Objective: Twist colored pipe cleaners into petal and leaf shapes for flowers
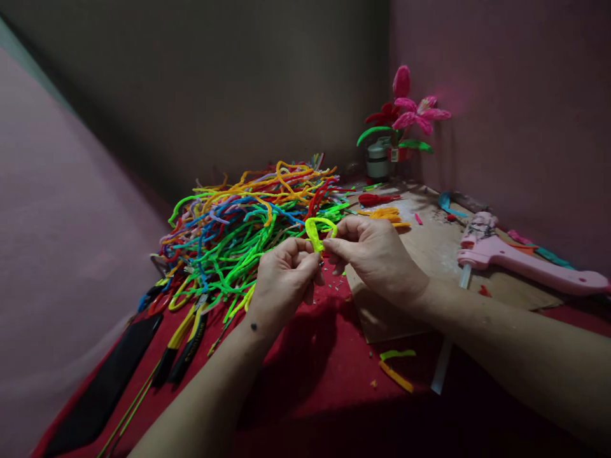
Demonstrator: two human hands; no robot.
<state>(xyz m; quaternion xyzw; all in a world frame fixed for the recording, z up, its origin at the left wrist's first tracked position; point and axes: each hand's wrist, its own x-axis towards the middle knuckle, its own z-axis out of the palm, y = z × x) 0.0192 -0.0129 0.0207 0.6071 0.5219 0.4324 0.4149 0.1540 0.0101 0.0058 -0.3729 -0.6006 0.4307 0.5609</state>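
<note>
Between my two hands is a neon-yellow pipe cleaner [314, 234], bent into a rounded loop that stands up above my fingertips. My left hand [289, 273] pinches it at its lower end. From the other side, the thumb and fingers of my right hand [365, 251] close on the loop's right side. Both hands are held over the red cloth [329, 356], close to the edge of a brown board. Behind my left hand lies a big heap of coloured pipe cleaners [258, 222].
Pliers [186, 343] with yellow-black handles and a black flat object [109, 381] lie at left. A pink glue gun [529, 257] rests on the board [443, 248] at right. Pipe-cleaner flowers [420, 114] stand at the back by a small grey canister [378, 159]. Short offcuts [396, 375] lie in front.
</note>
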